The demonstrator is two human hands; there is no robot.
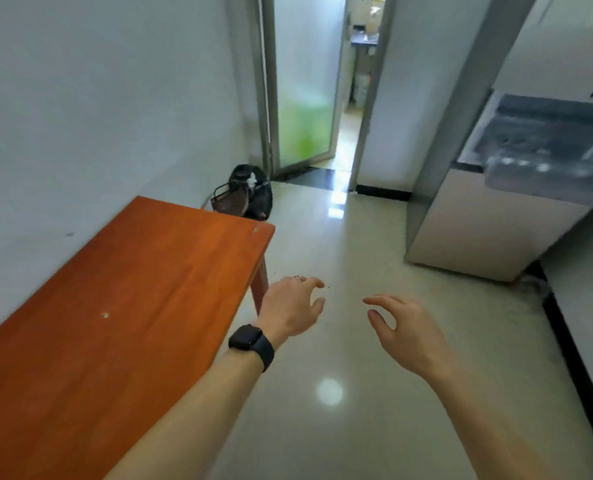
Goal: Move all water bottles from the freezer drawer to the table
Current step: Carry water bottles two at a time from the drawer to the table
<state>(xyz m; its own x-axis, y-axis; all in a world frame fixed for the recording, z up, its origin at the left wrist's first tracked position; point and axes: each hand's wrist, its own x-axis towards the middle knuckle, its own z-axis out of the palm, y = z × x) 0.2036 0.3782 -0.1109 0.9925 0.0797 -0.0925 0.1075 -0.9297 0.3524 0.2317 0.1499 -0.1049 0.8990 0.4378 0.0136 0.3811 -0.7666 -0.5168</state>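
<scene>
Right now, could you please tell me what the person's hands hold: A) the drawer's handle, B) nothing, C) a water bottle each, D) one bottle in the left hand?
B: the left hand and the right hand hang over the floor, fingers loosely curled, both empty.

My feed is bright and evenly lit, a soft daylight look with hardly any hard shadows. The strongest light comes from the frosted glass door [303,98] at the far end, which glows white and green and throws shiny patches onto the glossy floor [374,341] in front of it. A round white glare spot sits on the tiles low in the centre. The freezer drawer [547,147] at the right edge is badly smeared; the table [115,289] is only slightly soft. Straight lines lean and bow toward the edges.
</scene>
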